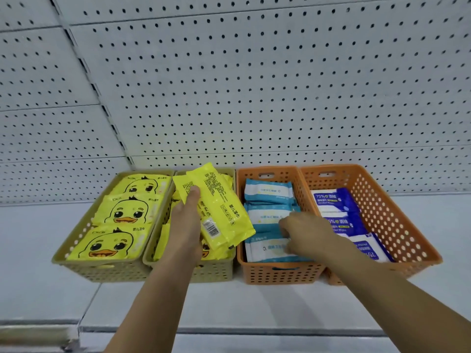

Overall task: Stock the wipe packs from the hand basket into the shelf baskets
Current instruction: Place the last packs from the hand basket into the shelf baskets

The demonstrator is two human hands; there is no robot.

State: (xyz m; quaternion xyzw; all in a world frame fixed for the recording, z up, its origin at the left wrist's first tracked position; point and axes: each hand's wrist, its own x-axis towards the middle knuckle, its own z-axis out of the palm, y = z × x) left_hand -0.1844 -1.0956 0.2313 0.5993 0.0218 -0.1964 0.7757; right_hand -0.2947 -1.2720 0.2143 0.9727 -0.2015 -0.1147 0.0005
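You have room down the right side of the far-right orange basket (382, 220) beside its dark blue packs (334, 200) and over the shelf (229, 307) front, but the pegboard (254, 85) closes the back, duck packs (127, 212) fill the leftmost olive basket (102, 272), and yellow packs (219, 200) in your left grip (186, 220) cover the next.

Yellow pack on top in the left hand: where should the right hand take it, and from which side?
Probably its free barcode end, from the right: the yellow pack lies slanted, the left hand grips its left side, and that end juts toward the orange basket.
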